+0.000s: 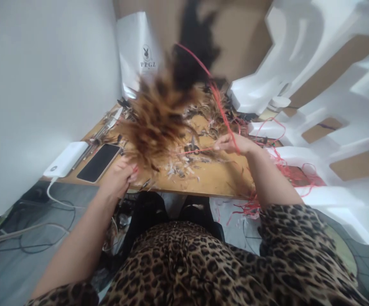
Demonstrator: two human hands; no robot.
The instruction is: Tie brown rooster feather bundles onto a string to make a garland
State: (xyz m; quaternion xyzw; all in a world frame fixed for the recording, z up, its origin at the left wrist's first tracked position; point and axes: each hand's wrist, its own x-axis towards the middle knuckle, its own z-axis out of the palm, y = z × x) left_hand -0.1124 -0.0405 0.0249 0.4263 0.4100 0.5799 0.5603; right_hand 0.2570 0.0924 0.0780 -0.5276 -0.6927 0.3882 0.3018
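Observation:
My left hand [119, 175], at the table's front left, is closed at the lower end of a feather duster [160, 119] of brown feathers. Motion blurs the feathers, and my fingers mostly hide the part they grip. My right hand [237, 144] pinches red string [219, 104] to the right of the feathers. One stretch of the string runs taut from my right fingers to the feathers; more of it loops up above that hand. Below the taut string, a pair of black scissor-like rings [192, 149] lies among loose feather bits [184, 169].
A phone [99, 162] and a white power bank [66, 159] with a cable lie at the table's left edge. Feathers [218, 112] are heaped at the back. A white bag [136, 46] stands behind. White foam pieces [299, 157] and tangled red string [283, 163] line the right side.

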